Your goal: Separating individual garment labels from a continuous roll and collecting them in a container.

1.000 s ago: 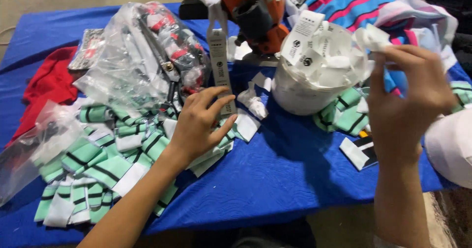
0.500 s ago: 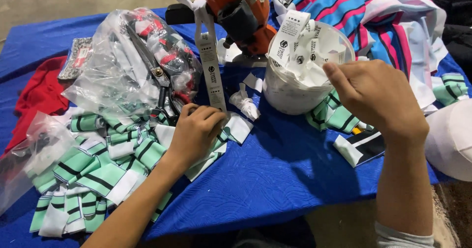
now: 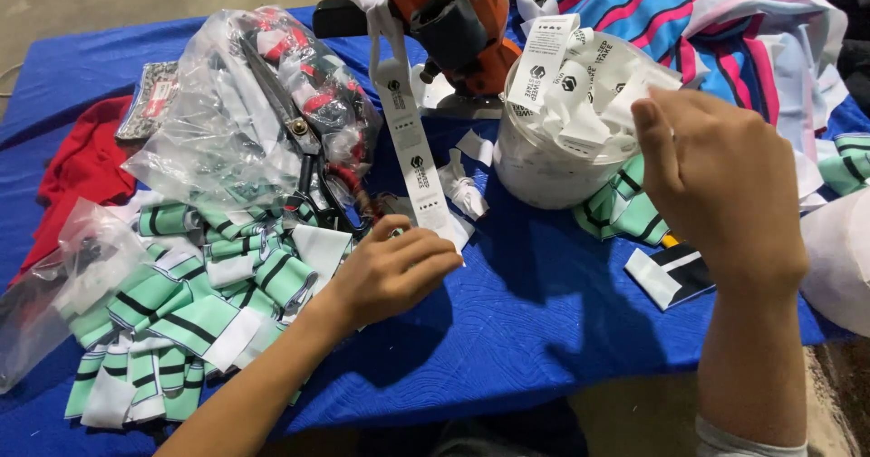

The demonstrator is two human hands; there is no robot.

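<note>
Both hands work over a blue quilted cloth (image 3: 544,330) that covers the table. Left hand (image 3: 394,271) lies curled on the cloth, its fingers closed around the lower end of a long white label strip (image 3: 412,149), which runs up and away from it to an orange machine (image 3: 453,18) at the far edge. Right hand (image 3: 720,181) is raised just beside a white tub (image 3: 544,163), fingers bent and pinched together near the tub's rim; whether it actually grips one of the loose white labels (image 3: 575,81) heaped in the tub cannot be told (the fingertips are turned away from the camera).

Taking the tub as the landmark: the strip hangs to its left, close by. Farther left a clear plastic bag (image 3: 236,122) holds more pieces, with black-handled scissors (image 3: 308,163) lying against it. Left of the tub and nearer the person, a spread pile of green, white and black striped fabric pieces (image 3: 190,303) covers the cloth. A red cloth (image 3: 77,163) lies at the far left. Behind the tub and to its right sits pink and blue striped fabric (image 3: 689,13). A few more green striped pieces (image 3: 625,212) lean against the tub's right side.
</note>
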